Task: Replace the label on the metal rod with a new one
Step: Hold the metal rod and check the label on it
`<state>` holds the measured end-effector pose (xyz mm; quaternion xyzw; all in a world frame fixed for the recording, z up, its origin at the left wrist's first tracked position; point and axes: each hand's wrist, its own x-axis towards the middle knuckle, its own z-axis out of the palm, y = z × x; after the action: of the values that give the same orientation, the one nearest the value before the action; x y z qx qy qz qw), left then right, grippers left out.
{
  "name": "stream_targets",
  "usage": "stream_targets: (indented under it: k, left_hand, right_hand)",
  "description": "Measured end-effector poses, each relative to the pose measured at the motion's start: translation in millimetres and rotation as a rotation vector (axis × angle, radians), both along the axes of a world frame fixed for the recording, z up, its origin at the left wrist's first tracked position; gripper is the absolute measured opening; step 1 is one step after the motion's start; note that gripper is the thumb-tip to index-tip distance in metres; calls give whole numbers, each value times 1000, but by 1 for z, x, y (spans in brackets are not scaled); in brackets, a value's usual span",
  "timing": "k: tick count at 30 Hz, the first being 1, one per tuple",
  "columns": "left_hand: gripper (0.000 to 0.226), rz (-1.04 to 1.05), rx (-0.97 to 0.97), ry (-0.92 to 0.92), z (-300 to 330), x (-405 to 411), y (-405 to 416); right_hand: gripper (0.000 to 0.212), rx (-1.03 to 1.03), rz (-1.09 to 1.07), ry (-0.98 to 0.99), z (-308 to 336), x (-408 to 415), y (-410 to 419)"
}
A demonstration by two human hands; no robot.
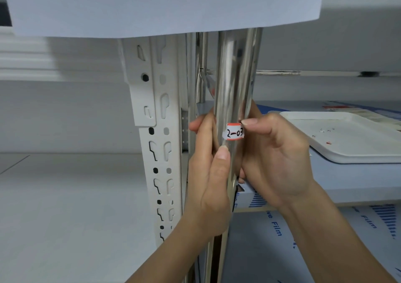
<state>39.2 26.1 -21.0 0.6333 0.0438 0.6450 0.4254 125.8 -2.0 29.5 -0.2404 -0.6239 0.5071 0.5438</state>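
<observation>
A white slotted upright post (160, 143) of a shelving rack stands just left of the metal rod (235, 76), and a sheet of white paper (165, 5) hangs across the top, hiding the rod's upper end. Behind the rod runs a thinner metal tube (201, 65). To the right, a shelf (347, 178) covered in blue-printed protective film carries a white tray (351, 139).

The rod stands upright, its long axis vertical, shiny and reflective. Wrapped round it at hand height is the label (234, 132), white with orange edges above and below, its handwriting reading "2-03" and facing the camera.

The left hand (209, 174) curls round the rod from the left, thumb pressed on the front just below the label. The right hand (275, 152) grips from the right, its thumb tip touching the label's upper right edge, fingers behind the rod.

The tray holds only a few small scraps, red and white, scattered toward its right side.
</observation>
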Motion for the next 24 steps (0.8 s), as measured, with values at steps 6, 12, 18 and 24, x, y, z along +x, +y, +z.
stream_targets:
  k: [6,12,18,24]
  left_hand:
    - [52,22,5,10,0,0,2]
    - [53,58,7,33,-1,-1,2]
    - [54,45,7,28,0,-2,0]
    - [55,51,25,30,0,-2,1]
  right_hand:
    - [37,-26,-35,-33,2,-2,-1]
    - [53,-19,-32,26,2,-2,1]
    - [50,-26,21,73,3,-1,2]
    - [41,-12,-19,38,1,0,3]
